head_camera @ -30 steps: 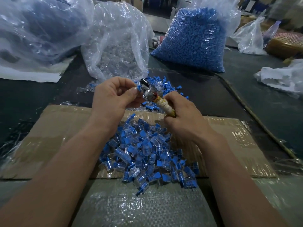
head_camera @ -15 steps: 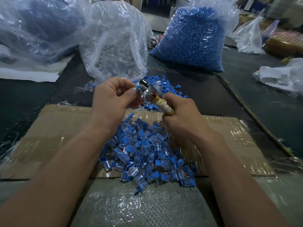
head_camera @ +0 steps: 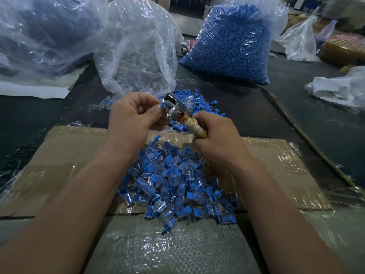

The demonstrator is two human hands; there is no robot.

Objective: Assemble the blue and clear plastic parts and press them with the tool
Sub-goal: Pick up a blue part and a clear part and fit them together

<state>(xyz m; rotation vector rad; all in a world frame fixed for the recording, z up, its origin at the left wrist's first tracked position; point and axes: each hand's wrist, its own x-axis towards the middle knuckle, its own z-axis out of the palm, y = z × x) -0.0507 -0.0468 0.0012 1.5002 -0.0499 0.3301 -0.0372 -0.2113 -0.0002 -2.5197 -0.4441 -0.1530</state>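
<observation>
Head view: pinching part (head_camera: 162, 105) at blue end with left fingers (head_camera: 156, 112) (likely light, stiff, slick); gripping tool (head_camera: 177, 113) by handle with right fingers (head_camera: 209, 120).

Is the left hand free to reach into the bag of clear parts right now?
Probably not yet: the left hand pinches a blue part at the head of the tool. The bag of clear parts lies just beyond, nothing between, so once it lets go the way looks free.
</observation>
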